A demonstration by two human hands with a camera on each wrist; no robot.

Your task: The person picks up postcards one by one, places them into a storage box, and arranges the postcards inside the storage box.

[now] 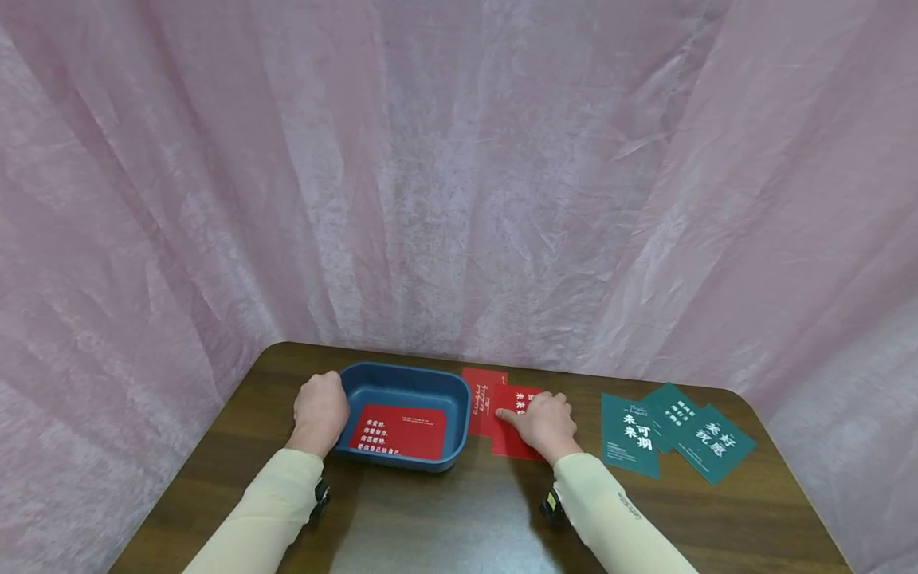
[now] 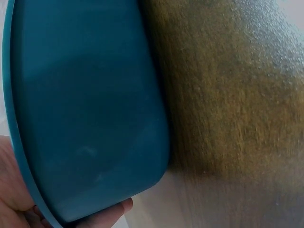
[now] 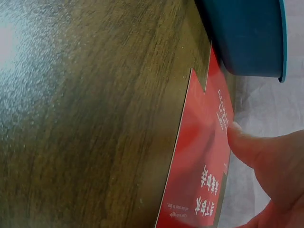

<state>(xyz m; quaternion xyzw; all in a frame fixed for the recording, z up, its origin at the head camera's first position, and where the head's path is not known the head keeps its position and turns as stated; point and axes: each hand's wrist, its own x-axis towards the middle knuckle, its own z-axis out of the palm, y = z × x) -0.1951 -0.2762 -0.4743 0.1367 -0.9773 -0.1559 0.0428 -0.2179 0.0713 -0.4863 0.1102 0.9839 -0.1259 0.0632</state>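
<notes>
A blue tray (image 1: 405, 372) stands on the left part of the table, and a red card (image 1: 419, 434) with white writing lies inside it. My left hand (image 1: 320, 406) grips the tray's left rim; in the left wrist view its fingers curl around the wall (image 2: 90, 114). My right hand (image 1: 548, 424) is over a red card (image 1: 506, 440) right of the tray, thumb stretched across it and the other fingers at its right side. Under that card lies another red card (image 1: 473, 383), partly covered. The right fingertips are mostly hidden in the right wrist view.
Several green cards with white writing, among them one nearest the right hand (image 1: 631, 438) and one farther right (image 1: 710, 446), lie overlapping on the table's right side. The brown wooden table (image 1: 430, 518) has a pink curtain (image 1: 459, 199) along its far edge.
</notes>
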